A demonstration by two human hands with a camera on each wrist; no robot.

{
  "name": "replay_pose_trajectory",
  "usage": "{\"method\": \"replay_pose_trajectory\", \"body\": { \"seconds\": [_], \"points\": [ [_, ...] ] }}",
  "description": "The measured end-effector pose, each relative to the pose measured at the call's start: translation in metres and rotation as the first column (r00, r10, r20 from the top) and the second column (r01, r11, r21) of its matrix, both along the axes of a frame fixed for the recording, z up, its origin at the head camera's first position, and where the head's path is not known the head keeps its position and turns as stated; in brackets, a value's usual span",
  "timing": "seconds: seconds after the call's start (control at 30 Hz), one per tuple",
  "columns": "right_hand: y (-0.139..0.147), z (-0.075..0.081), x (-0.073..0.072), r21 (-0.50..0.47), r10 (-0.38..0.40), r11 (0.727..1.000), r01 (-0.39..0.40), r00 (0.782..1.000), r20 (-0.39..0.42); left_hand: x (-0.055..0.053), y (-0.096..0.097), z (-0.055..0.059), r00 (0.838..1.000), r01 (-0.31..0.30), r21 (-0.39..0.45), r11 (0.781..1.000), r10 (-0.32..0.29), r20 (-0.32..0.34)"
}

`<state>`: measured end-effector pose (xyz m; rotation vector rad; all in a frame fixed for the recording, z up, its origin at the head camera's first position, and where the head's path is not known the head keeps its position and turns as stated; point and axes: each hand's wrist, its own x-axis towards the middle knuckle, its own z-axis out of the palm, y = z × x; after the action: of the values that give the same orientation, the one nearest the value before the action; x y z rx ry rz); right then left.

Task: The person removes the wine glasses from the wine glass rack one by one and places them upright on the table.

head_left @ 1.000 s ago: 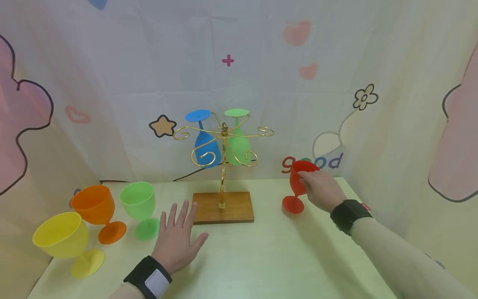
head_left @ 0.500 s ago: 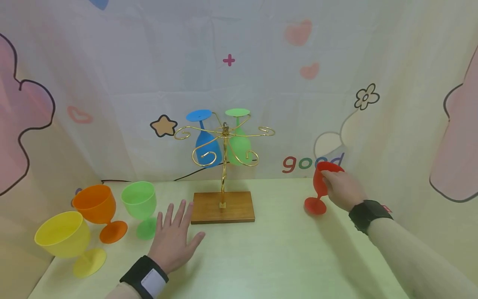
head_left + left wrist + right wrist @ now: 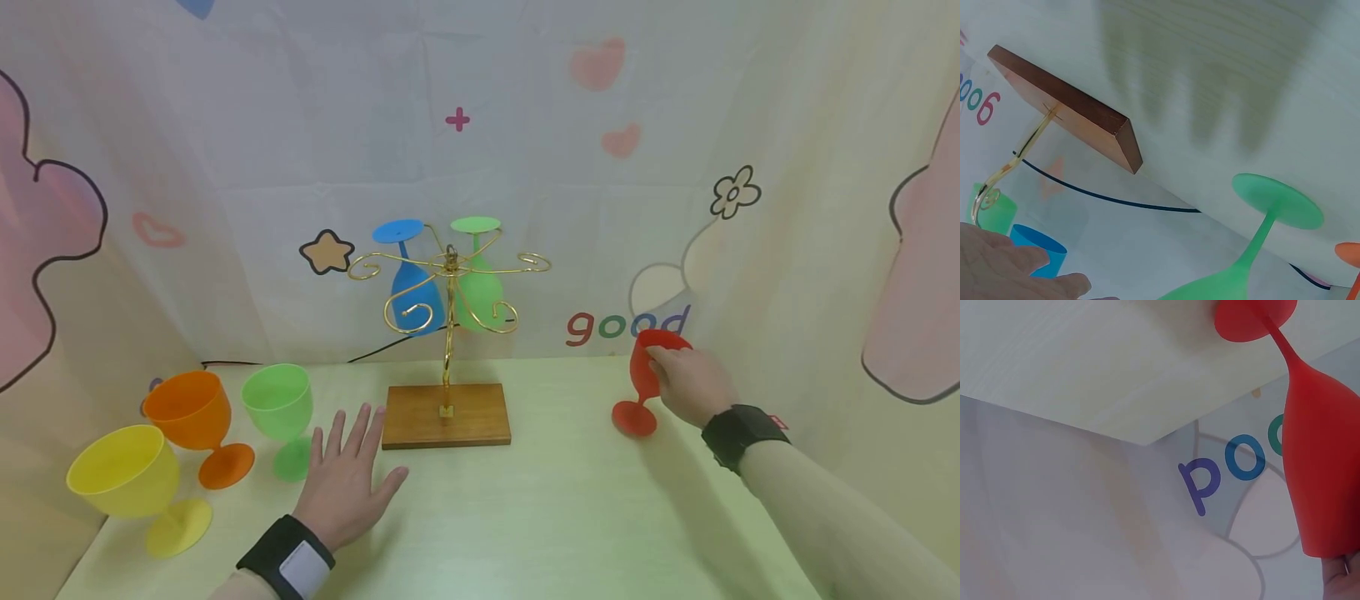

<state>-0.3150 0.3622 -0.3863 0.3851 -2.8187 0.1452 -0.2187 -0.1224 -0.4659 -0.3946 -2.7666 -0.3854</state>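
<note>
Red goblet (image 3: 642, 377) has shifted nearer the table's right edge (image 3: 1054, 417).

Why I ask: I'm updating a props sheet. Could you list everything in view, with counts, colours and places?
Table: 1, pale, below the cups
Cloth: 1, pale with printed shapes and lettering, behind the table
Rack: 1, gold with a brown wooden base, towards the table's back
Yellow cup: 1, yellow, near left of the table
Orange cup: 1, orange, behind the yellow cup
Standing green cup: 1, green, right of the orange cup
Hanging green cup: 1, green, upside down on the rack
Blue cup: 1, blue, upside down on the rack, left of the hanging green cup
Red cup: 1, red, upright at the right
Wristbands: 2, black, one per wrist
Left hand: 1, bare, spread in front of the rack
Right hand: 1, bare, holding the red cup's bowl
</note>
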Motion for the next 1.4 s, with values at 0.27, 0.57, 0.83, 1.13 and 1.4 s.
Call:
{"method": "replay_pose_trajectory", "body": {
  "seconds": [0.27,0.57,0.83,1.13,1.4],
  "points": [
    [-0.002,-0.004,0.000,0.003,0.004,1.000,-0.004,1.000,0.002,0.000,-0.001,0.003,1.000,-0.001,-0.014,1.000,0.001,0.013],
    [-0.006,-0.006,0.000,0.007,0.009,1.000,-0.009,1.000,-0.006,-0.002,-0.005,0.009,0.998,-0.013,-0.016,1.000,0.014,0.055],
    [-0.014,-0.002,0.003,0.004,0.024,1.000,-0.024,0.998,-0.057,-0.004,-0.005,0.017,1.000,-0.006,0.011,1.000,0.006,0.026],
    [-0.054,0.006,0.006,-0.023,0.151,0.987,-0.156,0.976,-0.157,-0.014,0.000,0.063,0.998,0.024,0.078,0.997,-0.019,-0.062],
    [-0.096,0.011,0.009,-0.023,0.254,0.965,-0.260,0.957,-0.142,-0.019,0.017,0.110,0.973,0.075,0.102,0.992,-0.051,-0.224]
  ]
}}
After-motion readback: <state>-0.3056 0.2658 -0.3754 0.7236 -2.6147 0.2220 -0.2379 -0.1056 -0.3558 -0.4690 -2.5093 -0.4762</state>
